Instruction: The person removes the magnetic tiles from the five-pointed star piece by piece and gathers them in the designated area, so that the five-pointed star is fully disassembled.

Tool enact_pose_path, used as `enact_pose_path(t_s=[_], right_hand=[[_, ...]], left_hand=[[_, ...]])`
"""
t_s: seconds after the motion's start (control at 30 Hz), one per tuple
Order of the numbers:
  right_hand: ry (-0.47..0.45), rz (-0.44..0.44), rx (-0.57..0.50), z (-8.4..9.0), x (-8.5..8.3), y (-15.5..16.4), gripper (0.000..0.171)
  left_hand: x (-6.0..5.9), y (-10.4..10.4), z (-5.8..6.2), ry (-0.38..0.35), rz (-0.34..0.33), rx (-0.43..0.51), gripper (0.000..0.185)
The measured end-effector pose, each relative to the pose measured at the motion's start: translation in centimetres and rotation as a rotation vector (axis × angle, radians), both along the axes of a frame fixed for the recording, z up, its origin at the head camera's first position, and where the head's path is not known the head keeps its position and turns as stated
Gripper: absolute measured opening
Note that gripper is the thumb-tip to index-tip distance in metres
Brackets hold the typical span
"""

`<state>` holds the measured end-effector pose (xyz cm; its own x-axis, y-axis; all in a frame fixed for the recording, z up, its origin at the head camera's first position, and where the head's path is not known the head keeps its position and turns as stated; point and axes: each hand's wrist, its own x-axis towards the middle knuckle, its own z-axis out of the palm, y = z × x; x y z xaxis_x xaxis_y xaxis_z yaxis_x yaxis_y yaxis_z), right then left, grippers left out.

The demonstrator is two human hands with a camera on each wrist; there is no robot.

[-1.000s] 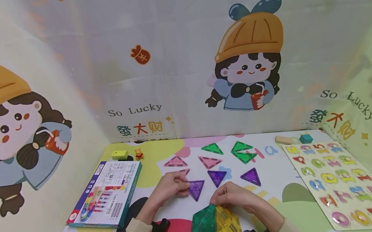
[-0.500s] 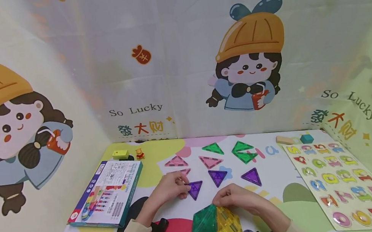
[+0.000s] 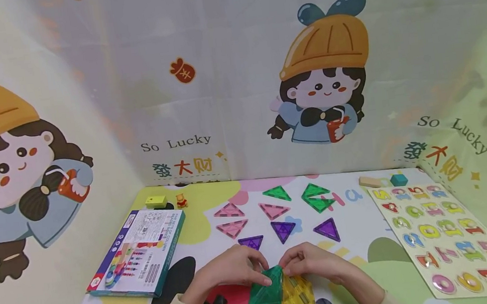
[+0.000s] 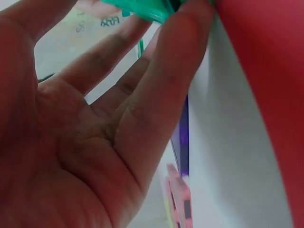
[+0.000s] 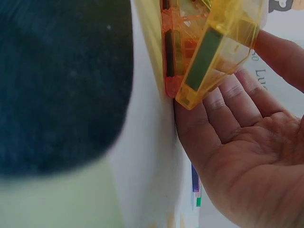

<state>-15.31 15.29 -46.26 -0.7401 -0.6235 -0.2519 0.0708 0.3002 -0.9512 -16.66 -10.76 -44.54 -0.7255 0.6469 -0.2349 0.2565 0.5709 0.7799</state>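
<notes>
A green translucent magnetic tile leans against yellow magnetic tiles, forming a small raised shape at the table's near middle. My left hand pinches the green tile at its upper left, thumb on its near face. At the top of the shape, my right hand holds the yellow tiles between thumb and fingers. The right wrist view shows a tilted yellow tile beside an orange-looking edge. Just beyond my left hand lies a purple triangle tile, partly hidden.
Behind the hands lie loose triangle tiles: purple, pink and green. A boxed toy lies at left, a number puzzle board at right. Small blocks and a bear figure stand farther back.
My left hand has left the purple triangle and moved right and nearer to the green tile, which it now pinches. My right hand stays at the shape's top.
</notes>
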Motion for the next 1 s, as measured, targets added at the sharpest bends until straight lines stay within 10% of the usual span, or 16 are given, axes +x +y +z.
enact_pose_path(t_s=[1.0], right_hand=[[0.015, -0.061, -0.034, -0.26, 0.10, -1.01, 0.026]], left_hand=[[0.55, 0.82, 0.17, 0.071, 0.017, -0.062, 0.011]])
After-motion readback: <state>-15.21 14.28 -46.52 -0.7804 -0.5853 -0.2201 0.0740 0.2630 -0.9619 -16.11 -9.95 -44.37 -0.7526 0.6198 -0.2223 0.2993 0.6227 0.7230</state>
